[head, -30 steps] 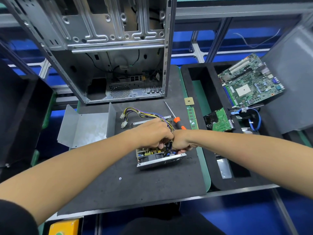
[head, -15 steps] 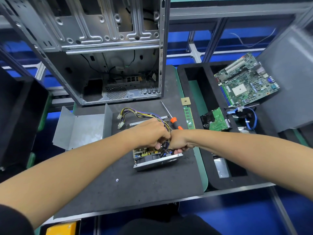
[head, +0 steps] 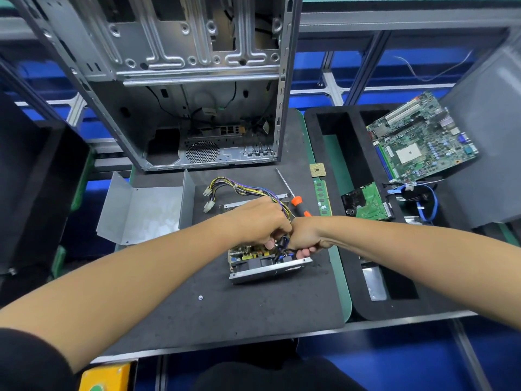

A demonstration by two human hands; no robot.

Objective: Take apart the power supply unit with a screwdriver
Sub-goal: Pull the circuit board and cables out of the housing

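Observation:
The opened power supply unit (head: 267,263) lies on the dark mat (head: 225,314), its circuit board and metal base exposed. A bundle of coloured cables (head: 242,190) runs from it towards the back. My left hand (head: 259,221) is curled over the board, fingers pinching at the wires inside. My right hand (head: 304,235) sits against it, gripping the dark wires at the unit's right end. An orange-handled screwdriver (head: 296,200) lies loose on the mat just behind my hands. What the fingertips hold is partly hidden.
The bent metal cover (head: 143,207) of the unit lies at left. An empty computer case (head: 197,108) stands behind. At right are a RAM stick (head: 322,197), a CPU (head: 317,170), a foam tray (head: 338,176) with a motherboard (head: 420,139) and hard drive (head: 369,201). A screw (head: 200,297) lies on the mat.
Both hands stay on the unit's wiring with barely any shift. The unit and the screwdriver have not moved on the mat.

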